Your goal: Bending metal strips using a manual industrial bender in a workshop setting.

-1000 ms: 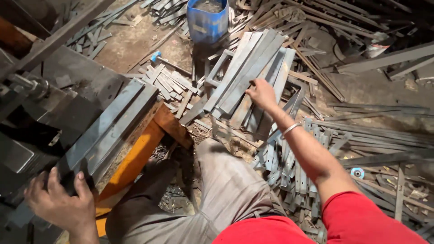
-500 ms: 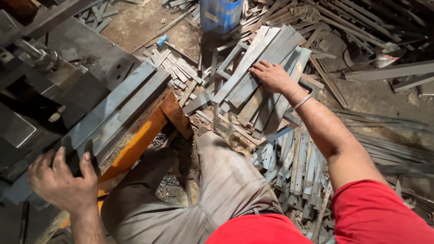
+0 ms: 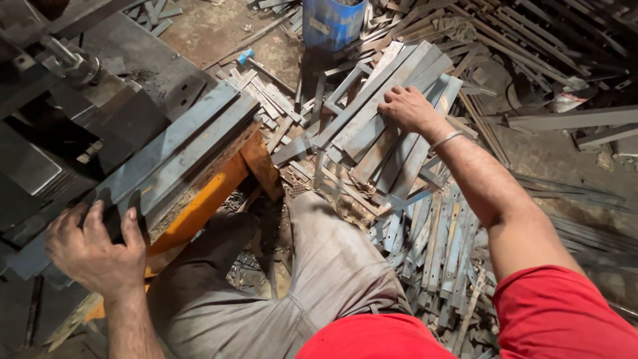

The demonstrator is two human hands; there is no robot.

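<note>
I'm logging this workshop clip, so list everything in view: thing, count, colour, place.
long metal strips: a stack, grey, floor centre, under the right hand
strips on the machine bed: a few, grey-blue, left
short punched strips: many, grey-blue, heaped on the floor by the knee
machine: one, dark grey, far left
support: one, orange, under the bed
drum: one, blue, top centre
hammer: one, blue head, floor near the drum
left hand: on the near end of the bed strips
right hand: flat on the long strips, bangle on its wrist
</note>
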